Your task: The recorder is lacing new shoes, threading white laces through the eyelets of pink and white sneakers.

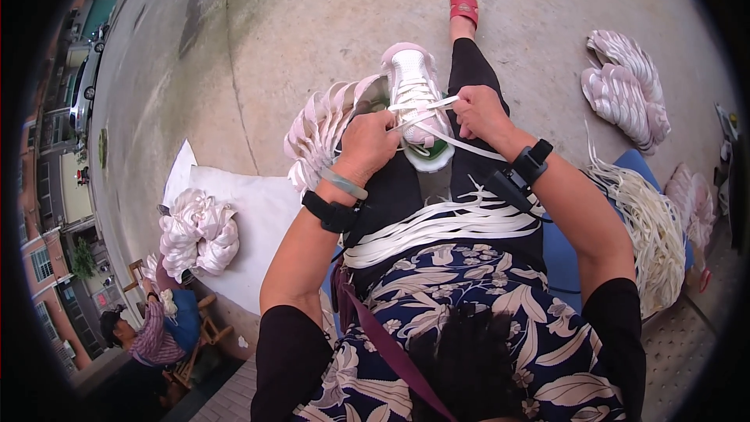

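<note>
Between my knees stands a pink and white shoe upper (pixel 412 78), its toe pointing away from me and white lace crossing its front. My left hand (pixel 369 141) is closed on one side of the white shoelace (pixel 426 116), close to the upper's left edge. At the right edge, my right hand (pixel 482 115) pinches another stretch of lace, and the strands cross over the upper between both hands. A loose lace end trails below my right hand. Across my lap lies a bundle of white laces (pixel 445 228). My fingertips are partly hidden.
Nested pink-white uppers (pixel 316 129) sit left of the shoe. Another bundle of uppers (pixel 199 230) rests on a white sheet (pixel 262 199). More uppers (pixel 625 94) lie on the ground at right, near a hank of laces (pixel 648 242). A person (pixel 152 332) sits at lower left.
</note>
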Available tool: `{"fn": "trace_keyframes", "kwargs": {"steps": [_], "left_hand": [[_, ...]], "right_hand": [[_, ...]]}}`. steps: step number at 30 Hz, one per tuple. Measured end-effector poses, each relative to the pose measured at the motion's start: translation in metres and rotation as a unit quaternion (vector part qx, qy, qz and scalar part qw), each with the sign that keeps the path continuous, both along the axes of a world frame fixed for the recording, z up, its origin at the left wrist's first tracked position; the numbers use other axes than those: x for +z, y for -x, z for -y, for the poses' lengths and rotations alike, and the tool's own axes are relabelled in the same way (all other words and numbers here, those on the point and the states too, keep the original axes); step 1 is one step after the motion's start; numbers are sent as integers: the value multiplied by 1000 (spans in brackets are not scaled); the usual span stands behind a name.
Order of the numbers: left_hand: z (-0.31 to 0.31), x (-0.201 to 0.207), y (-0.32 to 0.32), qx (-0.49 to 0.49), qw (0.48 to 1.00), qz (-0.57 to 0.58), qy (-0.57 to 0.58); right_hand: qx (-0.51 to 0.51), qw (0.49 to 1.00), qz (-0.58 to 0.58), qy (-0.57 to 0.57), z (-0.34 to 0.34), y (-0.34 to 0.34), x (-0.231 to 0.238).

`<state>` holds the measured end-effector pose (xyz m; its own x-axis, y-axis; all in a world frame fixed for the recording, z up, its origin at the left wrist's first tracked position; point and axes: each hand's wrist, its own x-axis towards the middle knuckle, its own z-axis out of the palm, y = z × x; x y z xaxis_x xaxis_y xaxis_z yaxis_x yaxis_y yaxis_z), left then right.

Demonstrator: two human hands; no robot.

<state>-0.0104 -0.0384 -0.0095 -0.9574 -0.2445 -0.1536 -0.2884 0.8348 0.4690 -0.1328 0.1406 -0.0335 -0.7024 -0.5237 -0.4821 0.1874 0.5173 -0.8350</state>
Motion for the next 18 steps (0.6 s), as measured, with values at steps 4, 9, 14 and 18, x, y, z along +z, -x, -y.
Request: {"fn": "trace_keyframes", "kwargs": {"steps": [4, 9, 14, 18], "left_hand": [[14, 7, -10, 10, 994, -21, -103], [19, 9, -20, 13, 991, -89, -103], [17, 8, -27, 12, 992, -100, -76], [21, 11, -36, 72, 976, -116, -172]], "right_hand": [[-23, 999, -22, 16, 1, -5, -2], [30, 984, -174, -23, -1, -16, 2], [148, 980, -49, -127, -17, -21, 23], [292, 905, -286, -117, -29, -36, 28]]}}
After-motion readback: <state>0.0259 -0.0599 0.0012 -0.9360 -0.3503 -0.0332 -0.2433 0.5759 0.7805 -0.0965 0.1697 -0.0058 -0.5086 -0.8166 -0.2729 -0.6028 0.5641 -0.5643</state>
